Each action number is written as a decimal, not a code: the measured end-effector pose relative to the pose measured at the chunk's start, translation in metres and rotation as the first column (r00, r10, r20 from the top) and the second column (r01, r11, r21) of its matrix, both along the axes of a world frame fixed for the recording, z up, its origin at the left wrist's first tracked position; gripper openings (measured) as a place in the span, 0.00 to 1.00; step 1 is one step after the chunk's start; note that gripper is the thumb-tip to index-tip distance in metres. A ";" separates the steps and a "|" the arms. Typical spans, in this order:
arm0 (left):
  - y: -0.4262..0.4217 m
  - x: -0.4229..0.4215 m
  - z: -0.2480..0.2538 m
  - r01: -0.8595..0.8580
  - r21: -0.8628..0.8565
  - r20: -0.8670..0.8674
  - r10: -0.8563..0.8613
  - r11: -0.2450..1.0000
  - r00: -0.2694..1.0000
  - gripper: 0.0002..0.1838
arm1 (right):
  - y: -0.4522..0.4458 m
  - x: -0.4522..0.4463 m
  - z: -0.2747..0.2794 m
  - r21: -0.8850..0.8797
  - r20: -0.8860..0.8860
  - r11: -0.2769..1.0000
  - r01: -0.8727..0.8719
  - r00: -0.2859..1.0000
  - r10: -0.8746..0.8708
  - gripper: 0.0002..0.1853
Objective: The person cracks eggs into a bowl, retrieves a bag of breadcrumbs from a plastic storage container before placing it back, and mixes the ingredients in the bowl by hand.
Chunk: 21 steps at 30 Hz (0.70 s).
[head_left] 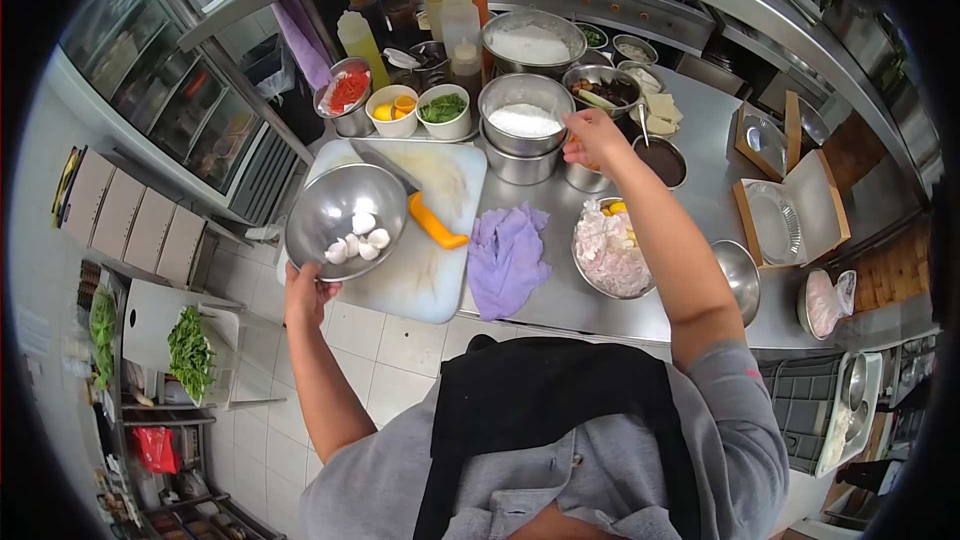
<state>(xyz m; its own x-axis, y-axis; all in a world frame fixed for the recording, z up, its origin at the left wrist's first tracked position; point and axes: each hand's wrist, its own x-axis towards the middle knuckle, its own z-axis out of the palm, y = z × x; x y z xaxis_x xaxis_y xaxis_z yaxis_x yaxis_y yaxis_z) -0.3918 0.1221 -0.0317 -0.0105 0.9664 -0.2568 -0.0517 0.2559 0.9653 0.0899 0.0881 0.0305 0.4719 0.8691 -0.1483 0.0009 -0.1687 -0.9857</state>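
My left hand [308,290] grips the rim of a steel bowl [325,205] holding several white pieces [362,238], tilted over the left part of the white cutting board [420,280]. An orange-handled knife [436,222] lies on the board, its blade partly behind the bowl. My right hand [592,138] is over an orange-filled container [586,177], right of the steel bowl of white powder [525,120]. Its fingers are pinched together; what they hold, if anything, is too small to tell. A purple cloth [508,258] lies crumpled beside the board.
Squeeze bottles [460,22] and tubs of chopped food stand along the back. A bowl of pale meat [608,255] sits near the front edge, with an empty steel bowl [738,280] right of it. Open cardboard boxes [790,215] are at the right.
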 end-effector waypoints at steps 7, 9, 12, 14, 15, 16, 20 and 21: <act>-0.001 -0.006 0.000 0.010 0.281 -0.711 0.201 0.960 0.674 0.37 | 0.054 0.009 -0.031 -0.047 -0.195 0.998 0.052 0.979 -0.060 0.11; 0.009 -0.006 -0.009 0.179 0.628 -0.772 0.575 0.758 0.271 0.37 | 0.051 0.001 -0.026 -0.012 -0.239 0.996 0.088 0.967 -0.089 0.09; 0.000 0.049 0.047 0.142 0.776 -0.525 0.505 0.615 0.685 0.28 | 0.046 -0.001 -0.021 0.079 -0.254 0.991 0.104 0.964 -0.081 0.09; -0.009 0.085 0.063 0.295 0.677 -0.541 0.184 0.674 0.820 0.22 | 0.045 0.001 -0.022 0.095 -0.255 0.988 0.122 0.962 -0.094 0.09; -0.005 0.099 0.060 0.376 0.675 -0.574 0.130 0.635 0.809 0.20 | 0.043 0.003 -0.023 0.113 -0.258 0.984 0.137 0.960 -0.104 0.09; -0.002 0.113 0.055 0.458 0.668 -0.608 0.075 0.587 0.791 0.19 | 0.040 0.004 -0.023 0.109 -0.261 0.983 0.150 0.958 -0.117 0.09; -0.005 0.171 0.035 0.502 0.587 -0.409 -0.302 0.635 0.861 0.22 | 0.019 -0.022 0.028 0.160 -0.226 0.967 0.197 0.961 -0.159 0.07; -0.005 0.179 0.034 0.492 0.514 -0.256 -0.422 0.703 0.870 0.23 | 0.014 -0.023 0.040 0.202 -0.211 0.966 0.158 0.971 -0.115 0.07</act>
